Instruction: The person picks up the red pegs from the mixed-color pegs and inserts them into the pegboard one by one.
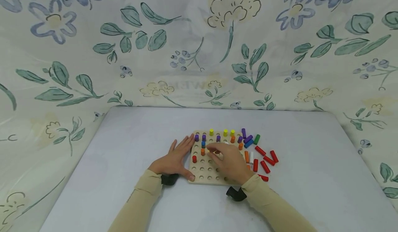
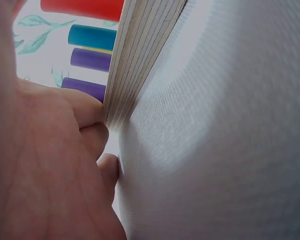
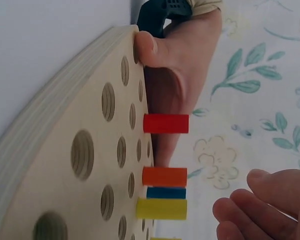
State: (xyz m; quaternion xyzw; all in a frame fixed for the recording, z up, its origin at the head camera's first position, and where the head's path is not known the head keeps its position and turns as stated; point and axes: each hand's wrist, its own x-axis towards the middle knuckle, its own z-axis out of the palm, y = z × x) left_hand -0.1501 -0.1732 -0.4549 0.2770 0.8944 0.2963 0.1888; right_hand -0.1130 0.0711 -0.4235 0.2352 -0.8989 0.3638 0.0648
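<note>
A wooden pegboard (image 1: 202,181) with rows of round holes lies on the table. My left hand (image 1: 175,158) is spread along its left side, thumb on the near left corner and fingertips at the far left edge. Over the middle of the board hovers my right hand (image 1: 230,161), thumb and fingers loosely bent with nothing between them. A yellow peg (image 3: 161,209) stands in the board just beyond those fingertips, apart from them. Beside it are an orange peg (image 3: 165,176) and a blue peg (image 3: 166,193). Nearer the left hand stands a red peg (image 1: 194,159).
Several red pegs (image 1: 265,167) lie loose right of the board, with a white peg (image 1: 251,157), a green peg (image 1: 256,139) and a loose blue peg (image 1: 249,143) among others. Purple pegs (image 1: 197,138) and yellow pegs (image 1: 225,132) stand in the far rows. Floral cloth (image 1: 186,52) hangs behind the table.
</note>
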